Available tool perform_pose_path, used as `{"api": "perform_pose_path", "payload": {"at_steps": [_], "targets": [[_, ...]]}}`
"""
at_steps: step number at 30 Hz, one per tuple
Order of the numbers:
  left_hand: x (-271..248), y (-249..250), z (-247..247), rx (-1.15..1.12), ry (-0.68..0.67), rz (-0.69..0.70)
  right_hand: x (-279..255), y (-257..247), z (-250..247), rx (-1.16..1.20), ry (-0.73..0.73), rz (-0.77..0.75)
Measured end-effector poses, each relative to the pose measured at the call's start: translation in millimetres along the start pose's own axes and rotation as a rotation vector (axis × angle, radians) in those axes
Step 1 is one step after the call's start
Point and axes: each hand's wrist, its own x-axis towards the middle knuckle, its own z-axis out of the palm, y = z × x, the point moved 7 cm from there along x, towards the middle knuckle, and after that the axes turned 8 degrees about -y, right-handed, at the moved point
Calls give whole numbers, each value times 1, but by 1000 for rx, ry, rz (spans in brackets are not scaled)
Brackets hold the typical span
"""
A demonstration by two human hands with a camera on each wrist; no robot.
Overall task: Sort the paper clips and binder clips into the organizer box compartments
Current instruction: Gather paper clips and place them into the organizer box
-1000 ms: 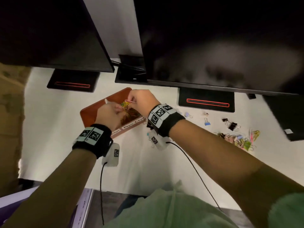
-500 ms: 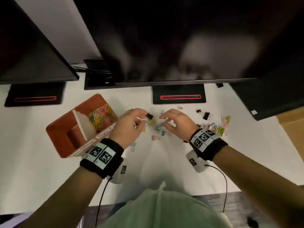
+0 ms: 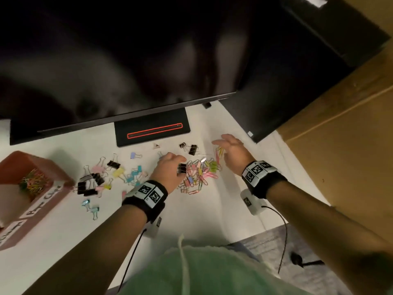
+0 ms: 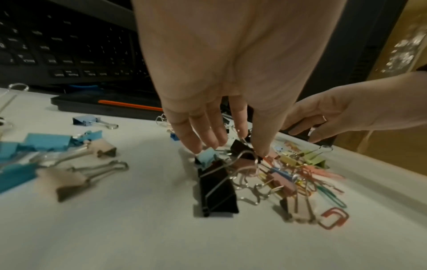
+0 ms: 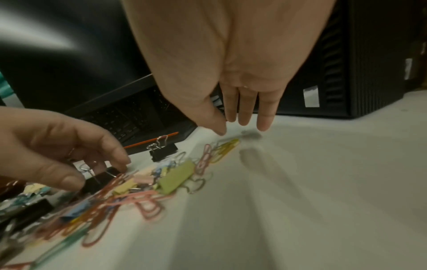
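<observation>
The red-brown organizer box (image 3: 49, 201) stands at the left, with coloured paper clips (image 3: 34, 184) in its compartment labelled "Paper Clips". A mixed pile of paper clips and small binder clips (image 3: 200, 173) lies mid-table. My left hand (image 3: 178, 165) reaches down into the pile's left edge, where thumb and forefinger pinch a black binder clip (image 5: 100, 180) that also shows between the fingers in the left wrist view (image 4: 241, 147). My right hand (image 3: 223, 145) hovers with straight fingers (image 5: 245, 117) just above some yellow and pink paper clips (image 5: 225, 148) and holds nothing.
More binder clips (image 3: 95, 179), black, blue, pink and yellow, lie scattered between box and pile, and two black ones (image 3: 192, 149) lie further back. A monitor stand base (image 3: 152, 132) and a keyboard (image 4: 57, 45) sit behind. A black computer tower (image 5: 346, 54) stands at the right.
Both hands have left the box, where they held paper clips over a compartment, and moved right to the mixed pile. The view has swung right, so the box now sits at the far left.
</observation>
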Motion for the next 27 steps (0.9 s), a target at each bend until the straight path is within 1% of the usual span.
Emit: {"api": "perform_pose_path", "payload": {"at_steps": [2, 5, 8, 11, 14, 16, 18, 21, 24, 27], "targets": [[5, 0, 1, -7, 10, -16, 9, 3, 3, -40, -93, -28], [5, 0, -6, -62, 56, -34, 18, 2, 5, -122, -142, -121], [-4, -2, -24, -141, 172, -41, 23, 2, 4, -126, -111, -196], [-17, -15, -45, -199, 309, -55, 23, 4, 0, -95, -44, -260], [-26, -30, -54, -132, 364, -103, 22, 4, -3, -46, -11, -309], [-30, -29, -55, -42, 390, -80, 24, 3, -4, -47, -27, -315], [-30, -18, -51, -8, 377, -30, 26, 1, -3, -68, -61, -289], [-20, 2, -34, -26, 282, -14, 26, 2, -2, -61, -78, -235], [-1, 9, -15, -29, 184, -79, 26, 3, -3, -24, -106, -164], [12, 4, -5, -13, 145, -165, 26, 5, -2, -50, -151, -97]]}}
